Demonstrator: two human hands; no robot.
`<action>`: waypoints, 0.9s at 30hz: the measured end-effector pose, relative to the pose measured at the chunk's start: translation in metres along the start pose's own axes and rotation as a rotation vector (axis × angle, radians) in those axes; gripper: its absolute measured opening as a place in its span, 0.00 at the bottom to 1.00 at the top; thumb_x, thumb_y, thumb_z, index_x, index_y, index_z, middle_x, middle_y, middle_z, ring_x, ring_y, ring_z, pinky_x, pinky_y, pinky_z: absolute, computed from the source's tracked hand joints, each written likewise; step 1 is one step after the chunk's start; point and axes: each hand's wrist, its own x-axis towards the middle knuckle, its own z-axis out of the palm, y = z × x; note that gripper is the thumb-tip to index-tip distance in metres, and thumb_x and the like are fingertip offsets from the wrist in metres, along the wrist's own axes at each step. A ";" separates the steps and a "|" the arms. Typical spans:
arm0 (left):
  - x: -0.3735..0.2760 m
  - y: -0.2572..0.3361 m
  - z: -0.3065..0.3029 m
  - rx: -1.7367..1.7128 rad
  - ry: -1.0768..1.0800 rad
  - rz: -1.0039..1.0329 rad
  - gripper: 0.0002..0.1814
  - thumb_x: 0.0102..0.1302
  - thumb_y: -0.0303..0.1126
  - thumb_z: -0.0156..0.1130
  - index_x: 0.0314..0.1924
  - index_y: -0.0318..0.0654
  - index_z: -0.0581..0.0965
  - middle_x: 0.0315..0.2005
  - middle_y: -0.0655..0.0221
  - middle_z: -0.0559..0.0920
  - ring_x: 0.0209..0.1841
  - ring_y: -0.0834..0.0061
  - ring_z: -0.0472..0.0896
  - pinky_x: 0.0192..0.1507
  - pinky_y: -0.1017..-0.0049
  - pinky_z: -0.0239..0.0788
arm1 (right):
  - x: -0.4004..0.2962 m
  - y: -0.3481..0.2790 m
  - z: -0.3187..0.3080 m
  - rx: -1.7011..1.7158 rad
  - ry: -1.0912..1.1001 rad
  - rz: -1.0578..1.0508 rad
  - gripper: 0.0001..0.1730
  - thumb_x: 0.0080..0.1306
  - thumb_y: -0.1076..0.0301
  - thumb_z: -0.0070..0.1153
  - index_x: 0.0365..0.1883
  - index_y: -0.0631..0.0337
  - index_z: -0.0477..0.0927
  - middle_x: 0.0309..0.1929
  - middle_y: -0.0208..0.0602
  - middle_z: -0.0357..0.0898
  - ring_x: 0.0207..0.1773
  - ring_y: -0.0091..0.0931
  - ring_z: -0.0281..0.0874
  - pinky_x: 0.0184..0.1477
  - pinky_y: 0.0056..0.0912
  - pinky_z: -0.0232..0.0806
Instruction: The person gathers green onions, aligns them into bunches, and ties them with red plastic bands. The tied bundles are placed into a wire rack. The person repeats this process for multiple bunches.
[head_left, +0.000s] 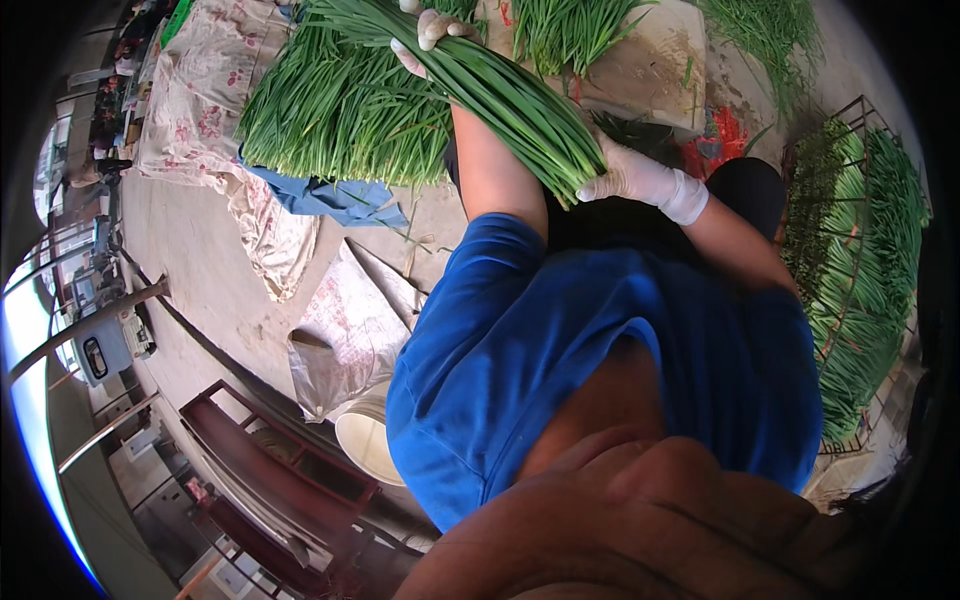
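Observation:
A bunch of long green leaves, probably Chinese chives (502, 97), lies slantwise across both hands. My left hand (439, 34), in a whitish glove, is closed around its leafy part. At the pale stem end, my right hand (626, 171), in a white glove, grips the bunch with the thumb near the cut ends. Some right fingers are hidden behind the stems. Below and left of the bunch, a large pile of similar greens (345, 127) rests on blue cloth (330, 196). A smaller heap of greens (562, 34) lies beyond the held bunch.
Flowered cloth (195, 112) is spread at the left. A crumpled printed sack (360, 322) and a pale bucket (367, 442) stand near my left side. At the right is a wire-frame rack (862, 232) filled with greens. Red plastic (726, 142) and loose greens (772, 37) lie on the ground.

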 end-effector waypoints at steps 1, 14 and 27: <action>0.001 -0.001 -0.001 -0.010 0.000 0.020 0.29 0.68 0.48 0.49 0.63 0.39 0.61 0.33 0.76 0.74 0.45 0.80 0.75 0.60 0.71 0.62 | 0.001 -0.007 0.011 0.153 0.025 -0.001 0.71 0.48 0.49 0.71 0.70 0.64 0.29 0.71 0.44 0.43 0.73 0.33 0.39 0.71 0.34 0.37; -0.008 -0.015 -0.013 0.032 0.075 0.000 0.30 0.69 0.45 0.47 0.63 0.34 0.58 0.34 0.69 0.71 0.47 0.72 0.73 0.58 0.65 0.63 | -0.008 0.011 0.032 0.308 0.159 0.458 0.26 0.57 0.71 0.58 0.55 0.61 0.68 0.48 0.38 0.74 0.42 0.26 0.77 0.47 0.33 0.71; 0.035 -0.086 -0.047 0.046 0.110 -0.298 0.33 0.67 0.46 0.49 0.64 0.30 0.58 0.37 0.63 0.76 0.45 0.66 0.74 0.55 0.64 0.66 | -0.050 0.002 0.026 0.705 0.187 0.282 0.27 0.58 0.71 0.56 0.57 0.67 0.67 0.40 0.35 0.74 0.37 0.23 0.73 0.39 0.24 0.67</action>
